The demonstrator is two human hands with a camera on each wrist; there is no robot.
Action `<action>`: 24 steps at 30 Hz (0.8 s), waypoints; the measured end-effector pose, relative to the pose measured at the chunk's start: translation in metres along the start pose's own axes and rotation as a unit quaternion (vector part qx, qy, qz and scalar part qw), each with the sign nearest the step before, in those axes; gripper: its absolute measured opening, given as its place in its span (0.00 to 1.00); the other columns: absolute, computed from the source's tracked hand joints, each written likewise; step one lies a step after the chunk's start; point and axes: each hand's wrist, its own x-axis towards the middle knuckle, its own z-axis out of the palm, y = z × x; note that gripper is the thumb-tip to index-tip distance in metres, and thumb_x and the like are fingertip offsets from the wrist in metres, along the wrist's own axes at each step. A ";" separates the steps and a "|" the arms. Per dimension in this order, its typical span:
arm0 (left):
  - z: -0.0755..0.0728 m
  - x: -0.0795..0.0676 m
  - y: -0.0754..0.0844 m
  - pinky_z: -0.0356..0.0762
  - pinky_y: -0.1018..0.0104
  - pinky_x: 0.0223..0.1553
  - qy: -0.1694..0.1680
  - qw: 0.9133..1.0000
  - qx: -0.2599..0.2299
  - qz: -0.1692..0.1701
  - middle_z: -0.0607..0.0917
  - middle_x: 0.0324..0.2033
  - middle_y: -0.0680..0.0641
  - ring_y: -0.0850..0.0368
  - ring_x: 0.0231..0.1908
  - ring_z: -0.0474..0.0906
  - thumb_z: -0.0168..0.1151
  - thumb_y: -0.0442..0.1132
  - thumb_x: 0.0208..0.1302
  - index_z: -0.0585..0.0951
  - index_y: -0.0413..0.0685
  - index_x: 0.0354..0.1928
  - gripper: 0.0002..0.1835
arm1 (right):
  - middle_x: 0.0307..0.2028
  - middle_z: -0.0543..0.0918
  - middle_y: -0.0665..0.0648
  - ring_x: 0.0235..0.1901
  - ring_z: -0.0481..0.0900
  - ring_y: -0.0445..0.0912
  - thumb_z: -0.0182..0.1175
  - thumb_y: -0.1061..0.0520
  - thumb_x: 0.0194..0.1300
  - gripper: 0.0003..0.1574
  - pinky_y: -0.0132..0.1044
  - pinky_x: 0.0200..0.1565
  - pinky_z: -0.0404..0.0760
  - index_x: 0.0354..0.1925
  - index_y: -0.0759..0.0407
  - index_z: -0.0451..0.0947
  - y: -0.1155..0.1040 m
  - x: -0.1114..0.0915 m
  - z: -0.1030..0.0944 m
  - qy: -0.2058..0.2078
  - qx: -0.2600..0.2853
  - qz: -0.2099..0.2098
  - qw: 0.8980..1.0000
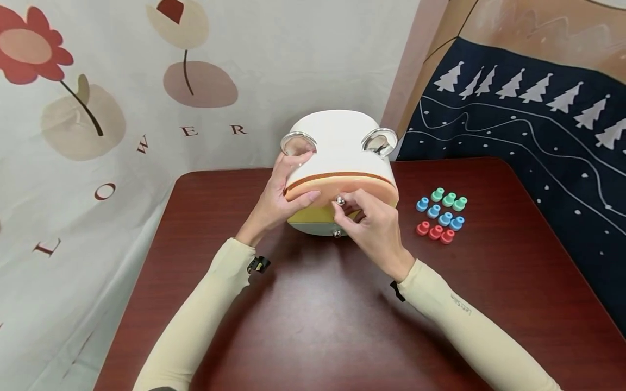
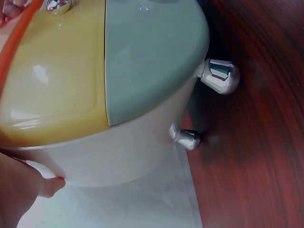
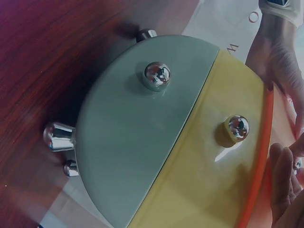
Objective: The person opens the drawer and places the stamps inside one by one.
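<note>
A small white rounded drawer cabinet (image 1: 339,136) with two silver ring handles stands on the table. Its peach top drawer (image 1: 364,187) juts out slightly, showing an orange edge along the top. Below it are a yellow drawer (image 3: 199,156) and a grey-green drawer (image 3: 133,133), both flush, each with a round silver knob. My right hand (image 1: 374,225) pinches the silver knob (image 1: 340,200) of the peach drawer between thumb and fingers. Against the cabinet's left side lies my left hand (image 1: 274,206), fingers extended and thumb across the drawer front.
Several small pegs in green (image 1: 449,199), blue (image 1: 445,219) and red (image 1: 436,232) stand in rows on the dark red table (image 1: 303,326), right of the cabinet. A flower-printed cloth (image 1: 293,65) hangs behind. Silver feet (image 2: 219,76) hold the cabinet off the tabletop.
</note>
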 end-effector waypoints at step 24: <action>-0.023 -0.004 0.029 0.52 0.40 0.76 -0.156 0.985 0.049 -0.054 0.56 0.82 0.49 0.53 0.81 0.46 0.68 0.76 0.64 0.57 0.55 0.86 0.58 | 0.31 0.86 0.51 0.23 0.83 0.41 0.69 0.56 0.73 0.07 0.34 0.26 0.83 0.40 0.59 0.84 -0.032 -0.034 -0.021 0.012 -0.029 -0.039 0.999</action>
